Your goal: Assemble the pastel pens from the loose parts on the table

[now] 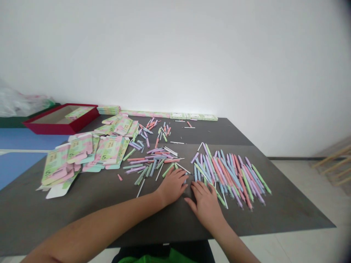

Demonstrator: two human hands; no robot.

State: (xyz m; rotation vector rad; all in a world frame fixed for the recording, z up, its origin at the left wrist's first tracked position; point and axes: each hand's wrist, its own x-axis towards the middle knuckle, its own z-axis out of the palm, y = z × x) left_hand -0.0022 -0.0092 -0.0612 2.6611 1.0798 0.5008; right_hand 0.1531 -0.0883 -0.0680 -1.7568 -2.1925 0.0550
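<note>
My left hand [173,185] rests low over the table, its fingers slightly bent and thumb apart, at the right edge of a loose heap of pastel pen parts [153,160]. A small bluish piece shows by its fingertips, partly hidden. My right hand [205,200] lies with fingers stretched out and thumb spread, touching the left end of a row of pastel pens [233,175]. Those pens are pink, green, purple and blue and lie slanted side by side. Thin white refills [141,188] are scattered among the parts.
Flat printed cartons marked 5 [109,149] overlap on the left. Behind them stands a red open box [55,126] with a carton inside. More cartons [145,114] line the wall. The dark table [274,215] ends at the right, above the floor.
</note>
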